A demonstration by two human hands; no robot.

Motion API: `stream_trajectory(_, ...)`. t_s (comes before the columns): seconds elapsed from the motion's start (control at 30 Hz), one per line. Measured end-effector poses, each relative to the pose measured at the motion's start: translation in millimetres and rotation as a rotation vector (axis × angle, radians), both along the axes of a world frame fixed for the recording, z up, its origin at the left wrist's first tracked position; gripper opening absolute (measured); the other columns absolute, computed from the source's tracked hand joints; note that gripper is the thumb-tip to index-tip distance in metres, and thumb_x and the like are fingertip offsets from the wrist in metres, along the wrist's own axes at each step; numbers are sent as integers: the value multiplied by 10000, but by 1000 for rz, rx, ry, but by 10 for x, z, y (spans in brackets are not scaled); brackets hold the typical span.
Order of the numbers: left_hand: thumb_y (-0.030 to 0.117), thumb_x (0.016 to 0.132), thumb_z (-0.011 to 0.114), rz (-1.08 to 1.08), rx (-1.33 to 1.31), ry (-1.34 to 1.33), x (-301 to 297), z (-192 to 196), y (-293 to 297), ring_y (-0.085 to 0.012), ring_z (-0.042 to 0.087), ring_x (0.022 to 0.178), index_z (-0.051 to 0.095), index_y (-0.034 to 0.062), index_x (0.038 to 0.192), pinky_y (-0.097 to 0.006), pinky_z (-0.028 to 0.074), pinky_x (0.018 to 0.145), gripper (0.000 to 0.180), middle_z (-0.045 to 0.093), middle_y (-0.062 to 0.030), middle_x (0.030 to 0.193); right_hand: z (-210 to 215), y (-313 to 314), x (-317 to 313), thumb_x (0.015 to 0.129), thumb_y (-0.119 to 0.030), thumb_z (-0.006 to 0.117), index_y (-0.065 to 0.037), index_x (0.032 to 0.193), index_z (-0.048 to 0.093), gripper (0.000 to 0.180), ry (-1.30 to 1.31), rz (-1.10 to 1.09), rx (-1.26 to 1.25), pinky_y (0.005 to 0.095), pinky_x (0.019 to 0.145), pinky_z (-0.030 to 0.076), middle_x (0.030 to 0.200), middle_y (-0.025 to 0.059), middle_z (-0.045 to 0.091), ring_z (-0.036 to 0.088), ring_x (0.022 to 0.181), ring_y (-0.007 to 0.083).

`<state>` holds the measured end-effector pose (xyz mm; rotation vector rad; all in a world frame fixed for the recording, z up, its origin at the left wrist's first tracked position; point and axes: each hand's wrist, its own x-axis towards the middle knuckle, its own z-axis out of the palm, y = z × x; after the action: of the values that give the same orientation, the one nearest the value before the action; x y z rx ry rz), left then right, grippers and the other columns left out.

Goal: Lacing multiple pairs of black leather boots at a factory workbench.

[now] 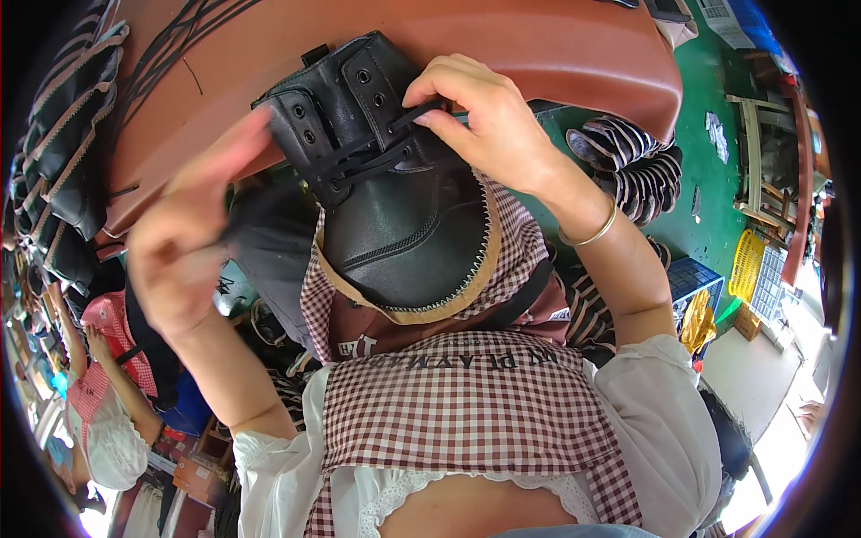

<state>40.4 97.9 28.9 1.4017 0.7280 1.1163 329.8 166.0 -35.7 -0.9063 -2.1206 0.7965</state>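
A black leather boot upper [395, 206] with a tan stitched bottom edge rests on my checked apron [466, 394], its eyelet end against the brown table [556, 54]. My right hand [489, 117] pinches a black lace [408, 117] near the eyelets on the boot's right side. My left hand [193, 238] is raised to the left of the boot, blurred, fingers partly curled; the lace end it may be pulling cannot be made out.
Black uppers [76, 134] are stacked along the table's left edge. A pile of striped insoles [628, 166] lies on the green floor to the right, with a blue crate [691, 278] and yellow crate [744, 264]. Another person in a checked apron [99, 377] sits at lower left.
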Motion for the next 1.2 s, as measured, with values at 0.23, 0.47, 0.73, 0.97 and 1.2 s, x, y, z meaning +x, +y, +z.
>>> stream_trajectory(0.23, 82, 842, 582, 611, -131, -588, -1046, 47, -555, -269, 528, 1063, 550, -27, 968, -640, 147, 1129, 169, 575, -115, 1027, 169, 132, -89, 772, -82, 683, -64, 891, 655, 124, 223, 2, 3, 346, 757, 490, 933, 70, 607, 592, 847, 256)
stream_trajectory(0.47, 2, 854, 634, 598, -146, 522, 378, -256, -192, -82, 597, 745, 629, 10, 1024, -213, 466, 647, 170, 634, -17, 821, 374, 49, -695, 786, -81, 637, 4, 875, 636, 123, -321, 106, 23, 572, 1106, 167, 1461, 223, 299, 145, 1391, 461)
stream_trajectory(0.73, -21, 773, 636, 621, 100, 873, 504, -192, -70, -289, 613, 702, 618, 28, 855, -342, 485, 623, 97, 622, -110, 812, 509, 91, -734, 796, -137, 653, -20, 882, 684, 148, -429, 178, -104, 593, 1111, 111, 1525, 230, 188, 54, 1407, 483)
stream_trajectory(0.97, -17, 754, 636, 577, 147, 871, 516, -228, 0, -311, 602, 698, 598, 28, 834, -372, 472, 611, 99, 607, -111, 788, 383, 97, -717, 798, -141, 656, -25, 895, 688, 155, -424, 179, -92, 590, 1113, 109, 1534, 231, 162, 41, 1405, 491)
stream_trajectory(1.2, -11, 765, 658, 571, 54, 865, 597, -224, 13, -278, 609, 701, 596, 13, 843, -350, 474, 627, 102, 611, -111, 797, 437, 42, -695, 776, -121, 661, -18, 831, 662, 117, -343, 124, -49, 584, 1112, 138, 1520, 235, 204, 90, 1405, 475)
